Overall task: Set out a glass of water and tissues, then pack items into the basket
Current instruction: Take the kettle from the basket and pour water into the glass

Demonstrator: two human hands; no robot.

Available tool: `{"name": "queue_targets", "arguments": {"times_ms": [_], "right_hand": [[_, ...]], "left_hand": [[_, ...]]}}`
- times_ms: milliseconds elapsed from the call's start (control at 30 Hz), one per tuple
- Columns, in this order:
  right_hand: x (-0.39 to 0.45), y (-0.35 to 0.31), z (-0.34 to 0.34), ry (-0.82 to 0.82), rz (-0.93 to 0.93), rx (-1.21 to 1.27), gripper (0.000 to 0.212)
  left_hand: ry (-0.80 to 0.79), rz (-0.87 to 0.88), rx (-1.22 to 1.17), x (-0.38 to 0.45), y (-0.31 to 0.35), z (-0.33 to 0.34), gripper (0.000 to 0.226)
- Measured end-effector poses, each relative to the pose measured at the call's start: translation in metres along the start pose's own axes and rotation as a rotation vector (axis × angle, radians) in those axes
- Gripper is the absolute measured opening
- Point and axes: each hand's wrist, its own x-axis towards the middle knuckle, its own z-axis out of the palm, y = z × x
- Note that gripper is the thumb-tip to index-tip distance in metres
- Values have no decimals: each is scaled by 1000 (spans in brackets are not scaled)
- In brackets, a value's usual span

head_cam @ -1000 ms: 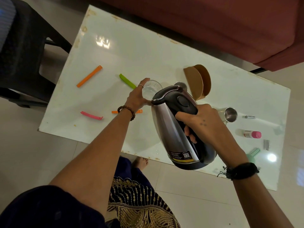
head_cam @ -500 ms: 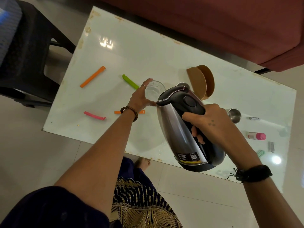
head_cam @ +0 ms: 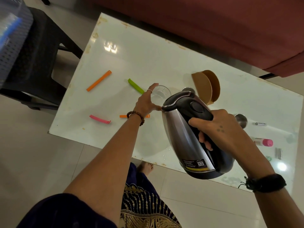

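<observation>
My right hand is closed around the black handle of the steel electric kettle, which I hold tipped with its spout toward the drinking glass. The glass stands upright on the white table, near the middle, and my left hand wraps its near side, thumb and fingers curved against the wall. I cannot make out a stream of water, and the kettle's lid end hides the glass's right edge.

To the left of the glass lie clip sticks: a green one just beside my fingers, a long orange one farther left, a pink one near the front edge, and a short orange one partly under my wrist. Behind the kettle stands a brown wooden holder. On the right are a steel cup and a pink-capped bottle lying on its side. A dark chair sits by the table's left end.
</observation>
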Motion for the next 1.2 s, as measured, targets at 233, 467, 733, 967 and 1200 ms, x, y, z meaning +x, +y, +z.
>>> {"name": "queue_targets", "arguments": {"times_ms": [233,467,733,967,1200], "right_hand": [[1,0,4,59,-65,-17,29],[2,-3,4,55,-68,3,28],[4,-4,4,56,-65,14,28],[3,-1,4,65,-56,4,28],[3,-1,4,64,-60,0,27]], "left_hand": [[1,-2,7,-1,2,0,91],[-14,-50,21,-2,7,-3,90],[-26,-65,17,-4,11,-4,90],[-24,-61,39,-5,13,-3,90],[-23,-66,28,-5,12,-2,90]]}}
